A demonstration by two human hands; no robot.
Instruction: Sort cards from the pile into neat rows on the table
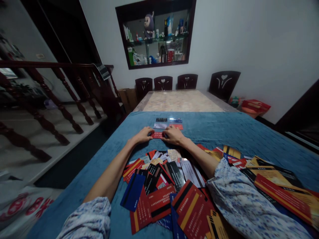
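A red card [157, 135] lies flat on the blue cloth [204, 127], its two short ends between my hands. My left hand [144, 134] grips its left end with bent fingers, and my right hand [173, 135] does the same at the right end. Just beyond it sit a black card [161, 119], a whitish card [160, 126], a blue card [175, 120] and an orange-red card [176, 126], in two columns. Nearer me, under and between my forearms, spreads a loose heap of cards [161, 200] in red, black, blue, white and yellow.
More cards [276, 179] are piled at the right, beside my sleeve. Past the cloth shows the bare marble tabletop [179, 99], with dark chairs [163, 83] behind. A wooden railing [37, 113] runs along the left, and a white plastic bag [22, 209] sits low at the left.
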